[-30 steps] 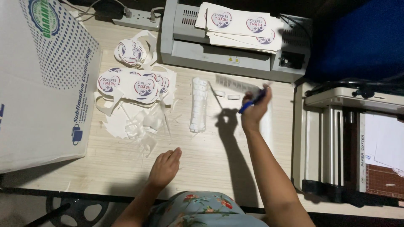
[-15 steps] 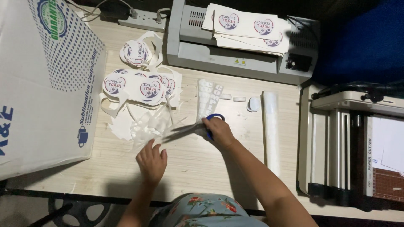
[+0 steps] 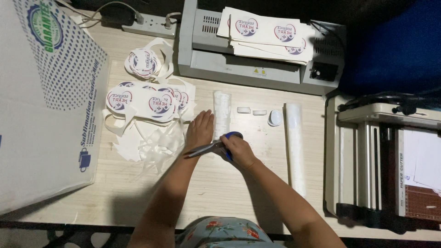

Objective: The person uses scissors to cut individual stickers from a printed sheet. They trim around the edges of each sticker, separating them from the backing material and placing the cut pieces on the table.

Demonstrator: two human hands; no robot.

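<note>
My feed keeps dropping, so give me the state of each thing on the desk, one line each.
Blue-handled scissors: gripped, blades pointing left, nearly closed.
Right hand: shut on the scissors.
Left hand: flat, open on the wooden desk.
White plastic strip: lying flat beside the left hand.
Grey laminator: printed sheets stacked on top.
Round cut-out stickers: loosely piled.

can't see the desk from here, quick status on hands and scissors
Right hand grips blue scissors, blades pointing left. Left hand flat on desk beside white strip. Paper scraps just left of hands.
</note>
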